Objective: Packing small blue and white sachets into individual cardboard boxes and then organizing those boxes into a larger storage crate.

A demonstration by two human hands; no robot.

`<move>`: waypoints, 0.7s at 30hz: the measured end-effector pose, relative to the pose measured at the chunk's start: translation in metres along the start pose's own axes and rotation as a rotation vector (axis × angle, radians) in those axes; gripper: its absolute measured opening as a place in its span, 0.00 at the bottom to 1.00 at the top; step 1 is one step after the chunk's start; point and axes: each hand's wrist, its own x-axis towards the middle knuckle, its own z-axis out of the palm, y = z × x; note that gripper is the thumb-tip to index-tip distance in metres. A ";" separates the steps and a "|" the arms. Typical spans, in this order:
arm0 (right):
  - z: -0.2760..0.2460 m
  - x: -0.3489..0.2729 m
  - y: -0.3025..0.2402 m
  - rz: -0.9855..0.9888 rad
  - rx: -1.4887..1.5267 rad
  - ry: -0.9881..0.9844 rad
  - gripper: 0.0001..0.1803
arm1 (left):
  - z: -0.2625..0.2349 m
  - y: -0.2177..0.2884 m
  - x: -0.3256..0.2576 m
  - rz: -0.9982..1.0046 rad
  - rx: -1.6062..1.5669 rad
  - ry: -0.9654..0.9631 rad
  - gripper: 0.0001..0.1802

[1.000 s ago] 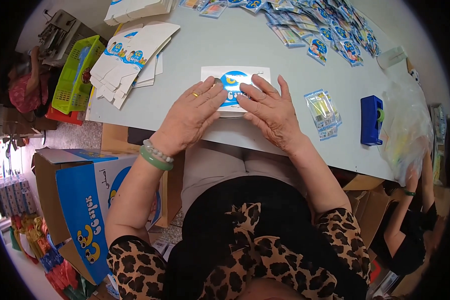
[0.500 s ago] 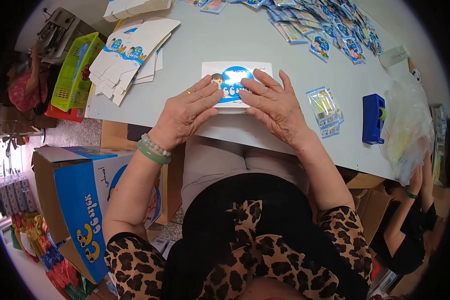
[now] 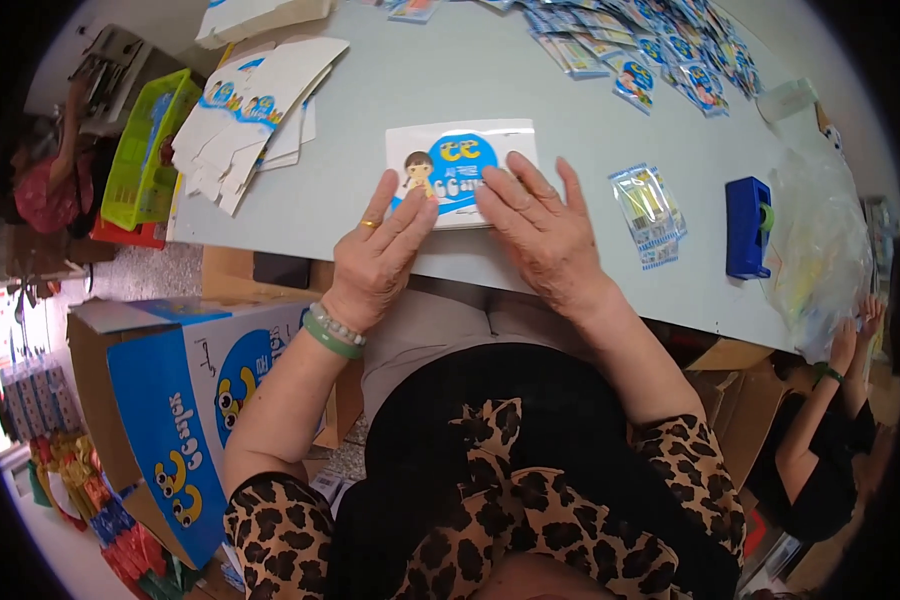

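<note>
A flat white carton (image 3: 460, 160) with a blue round print and a small cartoon figure lies on the pale grey table (image 3: 450, 80) near its front edge. My left hand (image 3: 380, 255) lies flat on the carton's near left part, fingers stretched, a gold ring on one finger and green and beaded bracelets at the wrist. My right hand (image 3: 545, 235) presses flat on its near right part, fingers spread. Both palms hang over the table's edge.
A stack of flat white-and-blue cartons (image 3: 255, 110) lies at the table's left. Several small packets (image 3: 660, 50) are spread at the back right, two packets (image 3: 650, 210) and a blue tape dispenser (image 3: 748, 228) to the right. A green basket (image 3: 150, 150) and a blue-and-white cardboard box (image 3: 180, 400) stand left. Another person's arm (image 3: 820, 410) shows at the right.
Both hands have slid back toward me across the carton, so more of its blue print and the cartoon figure shows. The carton stays flat in place.
</note>
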 end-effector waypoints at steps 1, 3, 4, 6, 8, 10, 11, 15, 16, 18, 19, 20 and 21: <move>0.003 -0.003 0.003 0.023 0.015 0.060 0.20 | 0.000 0.005 0.003 0.023 -0.031 0.006 0.23; 0.009 -0.001 0.008 0.022 0.118 0.104 0.20 | -0.012 0.013 0.012 -0.079 -0.009 -0.097 0.20; 0.018 -0.002 0.012 0.011 0.173 0.147 0.19 | -0.017 0.018 0.019 -0.044 0.137 -0.200 0.22; 0.021 0.001 0.021 -0.036 0.374 0.130 0.18 | -0.017 0.023 0.027 -0.063 0.158 -0.258 0.30; 0.026 0.008 0.030 -0.105 0.488 0.118 0.18 | -0.009 0.034 0.052 -0.034 0.309 -0.345 0.39; 0.019 0.017 0.028 -0.142 0.515 0.082 0.19 | 0.005 0.027 0.053 -0.090 0.297 -0.370 0.43; 0.011 0.014 0.031 -0.132 0.489 0.087 0.19 | 0.012 0.025 0.053 -0.175 0.301 -0.415 0.46; -0.026 -0.021 0.050 0.063 0.392 0.225 0.17 | 0.023 0.028 0.055 -0.164 0.335 -0.405 0.46; -0.050 -0.037 0.061 0.148 0.335 0.286 0.16 | 0.023 0.029 0.058 -0.169 0.333 -0.400 0.46; -0.096 -0.072 0.091 0.369 -0.013 0.400 0.17 | 0.023 0.030 0.059 -0.153 0.350 -0.369 0.44; -0.113 -0.090 0.107 0.518 -0.298 0.433 0.15 | 0.023 0.028 0.056 -0.161 0.346 -0.368 0.44; -0.126 -0.106 0.123 0.709 -0.313 0.500 0.15 | 0.023 0.025 0.052 -0.172 0.367 -0.344 0.43; -0.142 -0.124 0.133 0.926 -0.364 0.453 0.14 | 0.029 0.024 0.052 -0.166 0.370 -0.322 0.42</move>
